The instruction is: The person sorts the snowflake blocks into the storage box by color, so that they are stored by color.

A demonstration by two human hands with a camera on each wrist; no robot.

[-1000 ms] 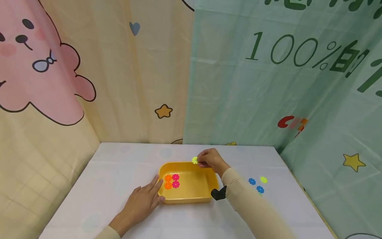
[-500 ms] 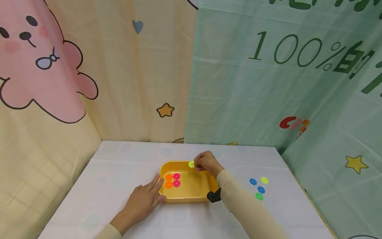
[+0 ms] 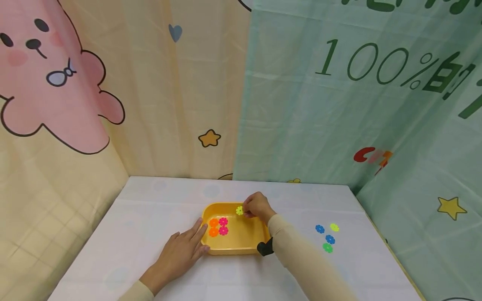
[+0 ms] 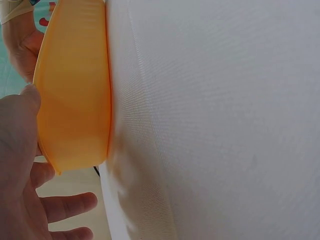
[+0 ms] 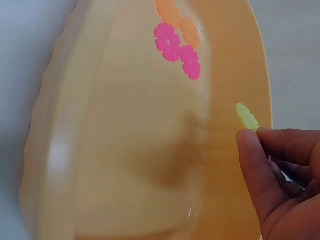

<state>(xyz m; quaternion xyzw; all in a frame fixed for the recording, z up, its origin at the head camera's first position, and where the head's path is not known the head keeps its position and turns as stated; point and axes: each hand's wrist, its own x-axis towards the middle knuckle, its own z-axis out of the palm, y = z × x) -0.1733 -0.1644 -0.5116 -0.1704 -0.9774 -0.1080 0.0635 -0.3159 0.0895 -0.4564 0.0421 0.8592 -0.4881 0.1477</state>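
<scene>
1. Printed fabric [image 3: 188, 100], cream on the left and green on the right, is hanging behind a white-covered table [image 3: 158, 196].
2. One yellow tray [image 3: 244, 240] is sitting on the table.
3. Its left edge is meeting the left hand [image 3: 178, 253], whose fingers are lying extended while the thumb is touching the rim.
4. Thumb and forefinger of the right hand [image 3: 259, 205] are pinching a yellow-green flower piece [image 5: 246, 117], which is hovering over the tray near its far wall.
5. Two orange pieces [image 3: 213, 231] and two pink pieces [image 3: 223, 230] are lying close together in the tray's left part.
6. Right of the tray, two blue pieces [image 3: 330, 239], another yellow-green piece [image 3: 334, 227] and a green piece [image 3: 328, 248] are resting on the table.
</scene>
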